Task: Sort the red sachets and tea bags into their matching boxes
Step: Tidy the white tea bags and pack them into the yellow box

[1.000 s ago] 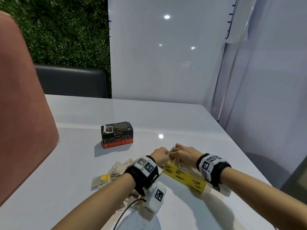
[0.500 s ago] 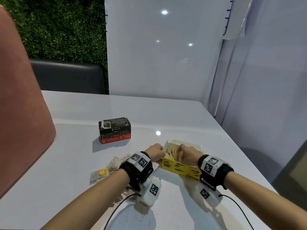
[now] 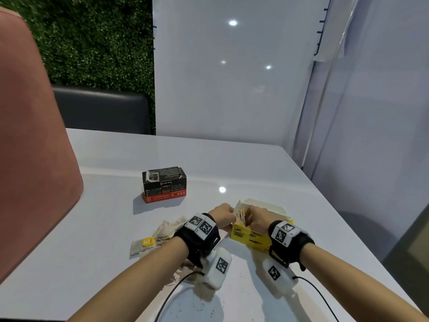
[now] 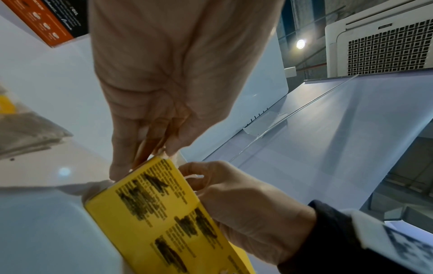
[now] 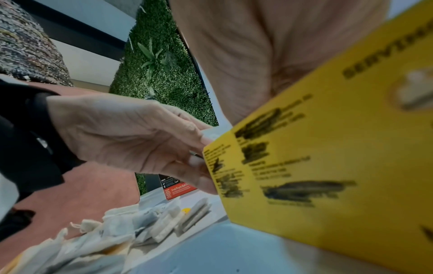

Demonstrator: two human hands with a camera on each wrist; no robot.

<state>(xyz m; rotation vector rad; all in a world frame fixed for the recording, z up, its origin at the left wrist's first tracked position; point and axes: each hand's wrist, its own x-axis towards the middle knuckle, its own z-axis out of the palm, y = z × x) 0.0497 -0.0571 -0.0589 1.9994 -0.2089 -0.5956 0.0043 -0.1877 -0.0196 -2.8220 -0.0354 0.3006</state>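
My left hand (image 3: 222, 214) pinches the yellow box (image 3: 250, 235) by its near corner; my right hand's (image 3: 260, 216) grip, curled, pushes tea bags (image 3: 241, 214) inside. Left of the box, loose tea bags (image 3: 160, 235) lie limp and light: pinch their edges.

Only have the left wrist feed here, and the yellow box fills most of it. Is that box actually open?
Observer: Yes. In the head view the yellow box has its lid flipped back, and tea bags stand inside.
Operator: What is the right hand doing?
Observer: The right hand is at the open top with its fingers curled down into the box. I cannot tell whether it holds a bag.
Operator: I see one or two bags at my left edge. Are there more?
Observer: The right wrist view shows a whole pile of loose tea bags beside the box, below the left hand.
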